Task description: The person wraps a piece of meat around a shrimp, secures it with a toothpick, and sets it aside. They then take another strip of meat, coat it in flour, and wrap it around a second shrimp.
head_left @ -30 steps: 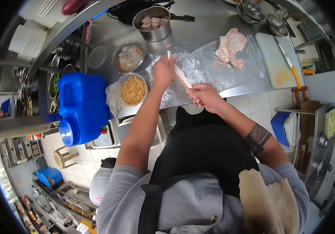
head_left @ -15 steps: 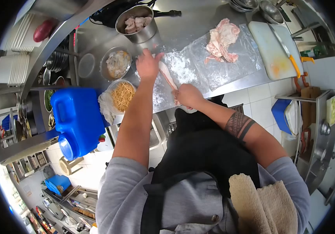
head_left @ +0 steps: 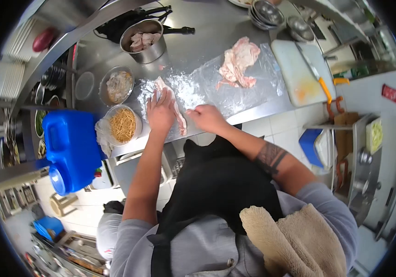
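Note:
A long strip of raw, fatty meat lies on the floured steel table, its near end close to the front edge. My left hand rests flat across it with fingers spread. To the right of the strip, and apart from it, my right hand has its fingers curled and their tips together; whether something thin is pinched there is too small to make out. White flour is scattered around the strip. A larger piece of raw meat lies on plastic sheeting farther right.
Left of my hands stand a tub of thin wooden sticks, a bowl of pale wet food and a blue jug. A pot holds meat pieces behind. At right, a yellow-handled knife lies on a white cutting board.
My left hand has come from the strip's far end to its middle and flattened. My right hand has let go of the near end and moved aside. The whole view has shifted.

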The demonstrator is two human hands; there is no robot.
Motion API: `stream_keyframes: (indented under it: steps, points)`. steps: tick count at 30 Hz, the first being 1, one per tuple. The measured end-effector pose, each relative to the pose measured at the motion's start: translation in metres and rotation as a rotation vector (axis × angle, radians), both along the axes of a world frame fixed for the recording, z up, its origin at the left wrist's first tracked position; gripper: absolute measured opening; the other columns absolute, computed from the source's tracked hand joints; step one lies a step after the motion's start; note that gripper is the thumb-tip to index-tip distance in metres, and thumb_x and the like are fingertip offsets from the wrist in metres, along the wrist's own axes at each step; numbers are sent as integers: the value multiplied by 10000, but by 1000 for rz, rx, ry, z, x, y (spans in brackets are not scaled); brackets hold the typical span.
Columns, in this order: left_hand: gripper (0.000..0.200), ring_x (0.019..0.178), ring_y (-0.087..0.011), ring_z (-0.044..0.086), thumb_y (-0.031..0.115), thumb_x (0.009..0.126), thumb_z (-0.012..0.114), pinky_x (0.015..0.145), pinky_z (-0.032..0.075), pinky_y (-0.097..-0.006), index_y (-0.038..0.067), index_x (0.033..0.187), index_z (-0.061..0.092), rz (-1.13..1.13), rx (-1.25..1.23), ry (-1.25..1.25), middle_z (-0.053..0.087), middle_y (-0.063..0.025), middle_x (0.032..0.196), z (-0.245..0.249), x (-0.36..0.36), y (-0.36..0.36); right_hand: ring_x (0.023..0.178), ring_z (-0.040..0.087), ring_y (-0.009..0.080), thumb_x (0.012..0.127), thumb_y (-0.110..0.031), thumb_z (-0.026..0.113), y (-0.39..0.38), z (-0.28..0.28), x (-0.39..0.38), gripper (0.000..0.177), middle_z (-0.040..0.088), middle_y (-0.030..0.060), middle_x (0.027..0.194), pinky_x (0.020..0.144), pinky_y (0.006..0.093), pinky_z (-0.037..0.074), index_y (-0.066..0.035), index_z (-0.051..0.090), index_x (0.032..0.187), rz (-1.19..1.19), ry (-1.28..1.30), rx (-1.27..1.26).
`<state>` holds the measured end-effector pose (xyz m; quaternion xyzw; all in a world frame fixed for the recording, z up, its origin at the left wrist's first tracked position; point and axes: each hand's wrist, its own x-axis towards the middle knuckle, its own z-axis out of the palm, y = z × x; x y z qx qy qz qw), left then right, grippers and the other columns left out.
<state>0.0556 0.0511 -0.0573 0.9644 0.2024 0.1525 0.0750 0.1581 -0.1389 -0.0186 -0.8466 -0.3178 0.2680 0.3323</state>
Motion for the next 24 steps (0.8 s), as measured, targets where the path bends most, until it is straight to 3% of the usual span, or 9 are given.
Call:
stream_keyframes:
  steps: [3,4,8,10,13,16,19,23,24]
  points:
    - [476,1547,-372,386,278,1028,612,1278,249,-560,102,1470,630,44,-64,38,553,-86,1589,4,-3,0,809,693,385,940,-114,701,-44,-13,56,86,685,205,839,719,466,533,-30,683,932,-247,-230,429]
    - [493,1559,-381,360,273,1028,613,1283,235,-564,102,1491,609,32,-41,32,542,-86,1599,7,-3,-1,864,673,392,902,-50,696,-59,-20,88,138,682,206,942,781,464,539,-33,675,1037,-214,-318,428]
    - [391,1439,-369,529,230,1010,630,1229,353,-523,79,1363,706,149,85,-190,651,-136,1465,34,25,-40,995,649,408,858,-164,769,-65,8,159,330,665,219,1086,886,468,533,-10,653,1126,-264,-660,201]
    - [292,1218,-375,692,147,968,676,1076,512,-474,7,1211,758,-65,-420,-123,757,-196,1221,51,44,-62,976,672,403,836,-213,792,-55,7,178,345,681,208,1040,859,482,540,-17,669,1092,-275,-718,224]
    - [222,991,-299,764,156,973,704,915,581,-399,-25,1069,791,-9,-722,-182,783,-194,1008,71,85,-106,918,695,399,825,-235,805,-44,6,200,336,707,199,977,812,492,549,-11,693,1048,-176,-345,40]
    - [322,978,-230,754,195,987,724,893,577,-346,-58,1184,744,30,-969,-119,786,-167,1036,62,129,-113,851,715,366,817,-251,815,-45,4,203,327,726,188,924,758,478,554,-1,706,998,-85,-264,29]
    - [457,933,-183,719,154,984,731,854,569,-309,-113,1340,625,122,-1398,-397,764,-109,1108,59,162,-116,740,664,233,867,-299,815,-56,5,198,337,696,143,825,708,377,527,6,728,983,5,-59,209]
    - [354,916,-158,711,116,968,739,828,567,-303,-80,1256,680,82,-1475,-345,766,-97,1088,63,167,-117,699,612,165,927,-274,783,-67,8,191,282,685,76,775,683,328,496,4,739,948,70,54,366]
    - [310,902,-148,710,103,961,740,807,564,-299,-59,1222,698,63,-1378,-340,768,-98,1067,62,165,-117,701,600,132,951,-245,762,-69,19,188,251,686,47,779,671,306,479,4,740,927,-68,323,432]
